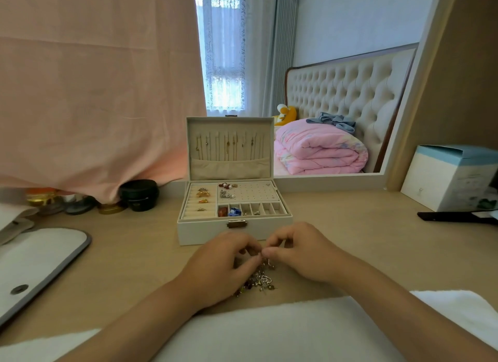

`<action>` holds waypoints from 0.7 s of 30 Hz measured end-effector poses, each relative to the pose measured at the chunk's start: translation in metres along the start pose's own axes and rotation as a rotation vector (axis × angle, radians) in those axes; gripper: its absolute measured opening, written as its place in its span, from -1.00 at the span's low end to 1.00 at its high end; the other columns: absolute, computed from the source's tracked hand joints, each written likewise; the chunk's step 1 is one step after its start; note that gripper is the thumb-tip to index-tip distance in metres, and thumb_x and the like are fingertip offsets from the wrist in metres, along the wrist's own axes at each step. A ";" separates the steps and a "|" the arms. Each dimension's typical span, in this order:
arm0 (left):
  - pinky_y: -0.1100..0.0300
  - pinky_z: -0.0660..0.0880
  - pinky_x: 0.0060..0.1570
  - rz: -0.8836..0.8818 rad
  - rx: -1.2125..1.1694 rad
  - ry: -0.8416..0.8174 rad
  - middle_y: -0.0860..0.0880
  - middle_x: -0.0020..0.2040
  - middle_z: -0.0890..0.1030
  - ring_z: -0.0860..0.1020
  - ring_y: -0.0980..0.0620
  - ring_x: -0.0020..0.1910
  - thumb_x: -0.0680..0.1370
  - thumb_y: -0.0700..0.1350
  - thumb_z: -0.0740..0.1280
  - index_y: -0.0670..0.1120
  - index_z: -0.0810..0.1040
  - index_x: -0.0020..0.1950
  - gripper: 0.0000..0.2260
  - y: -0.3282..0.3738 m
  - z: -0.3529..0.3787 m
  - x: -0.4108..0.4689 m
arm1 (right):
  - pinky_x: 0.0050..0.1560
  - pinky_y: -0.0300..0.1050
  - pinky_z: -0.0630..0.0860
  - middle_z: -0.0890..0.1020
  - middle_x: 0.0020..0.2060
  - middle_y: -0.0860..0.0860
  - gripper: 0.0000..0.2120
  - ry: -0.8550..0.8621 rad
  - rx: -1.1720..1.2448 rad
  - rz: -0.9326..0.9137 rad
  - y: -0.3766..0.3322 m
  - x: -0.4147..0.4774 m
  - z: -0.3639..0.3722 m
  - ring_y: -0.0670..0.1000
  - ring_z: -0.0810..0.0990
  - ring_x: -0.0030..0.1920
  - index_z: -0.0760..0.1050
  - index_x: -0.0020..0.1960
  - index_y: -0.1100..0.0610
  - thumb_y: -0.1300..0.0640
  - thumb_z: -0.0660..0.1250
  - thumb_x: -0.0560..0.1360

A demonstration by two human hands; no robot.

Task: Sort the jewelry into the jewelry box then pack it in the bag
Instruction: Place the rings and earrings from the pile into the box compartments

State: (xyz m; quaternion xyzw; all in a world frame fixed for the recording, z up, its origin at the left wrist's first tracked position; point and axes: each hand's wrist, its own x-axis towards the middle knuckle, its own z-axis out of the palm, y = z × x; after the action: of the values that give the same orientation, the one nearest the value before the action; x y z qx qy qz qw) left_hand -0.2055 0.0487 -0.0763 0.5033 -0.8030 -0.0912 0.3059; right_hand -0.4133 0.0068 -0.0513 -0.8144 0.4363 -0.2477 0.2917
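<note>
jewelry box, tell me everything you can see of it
The jewelry box is white, leather-like outside, beige and velvety inside. It stands open on the wooden desk, its lid upright with chains hanging above a pocket. The tray has ring rolls at left holding gold pieces, a dotted earring panel, and a row of small compartments, some filled. A brass clasp sits on its front.

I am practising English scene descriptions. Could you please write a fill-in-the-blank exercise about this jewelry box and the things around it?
1. The jewelry box is ____, not closed.
2. Necklaces hang inside its ____.
3. The loose jewelry lies on the table in ____ of the box.
4. The left hand and right hand pinch at it; the bag lies to their ____.
Missing words: open; lid; front; left.
</note>
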 end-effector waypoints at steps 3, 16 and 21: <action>0.25 0.54 -0.10 -0.062 -0.155 0.046 0.22 -0.10 0.63 0.58 0.24 -0.06 0.55 0.04 0.40 0.17 0.59 0.11 -0.86 0.002 0.000 0.000 | -0.31 -0.27 0.44 0.63 -0.44 -0.15 -0.93 0.077 0.191 0.008 0.000 0.001 0.004 -0.21 0.49 -0.43 0.72 -0.14 0.02 0.15 0.49 0.51; 0.34 0.53 -0.20 -0.269 -0.605 0.087 -0.02 -0.16 0.72 0.62 0.18 -0.24 0.53 -0.16 0.47 -0.03 0.69 0.03 -0.90 0.014 -0.001 0.013 | -0.53 -0.25 0.36 0.56 -0.53 -0.02 -0.96 0.121 0.511 0.052 -0.003 0.008 0.006 -0.06 0.42 -0.56 0.65 -0.13 0.18 0.22 0.49 0.49; 0.31 0.50 -0.27 -0.351 -0.686 0.165 -0.01 -0.24 0.69 0.56 0.15 -0.31 0.54 -0.17 0.46 -0.04 0.70 -0.01 -0.93 0.012 -0.005 0.017 | -0.40 -0.15 0.56 0.69 -0.30 0.12 -0.85 0.019 0.633 0.106 0.000 0.007 0.002 0.05 0.65 -0.34 0.65 0.01 0.22 0.36 0.49 0.46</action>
State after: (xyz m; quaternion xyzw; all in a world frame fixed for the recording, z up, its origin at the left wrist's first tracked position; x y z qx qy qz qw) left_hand -0.2169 0.0412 -0.0599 0.5073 -0.6003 -0.3642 0.4997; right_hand -0.4085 0.0012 -0.0518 -0.6568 0.3822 -0.3633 0.5390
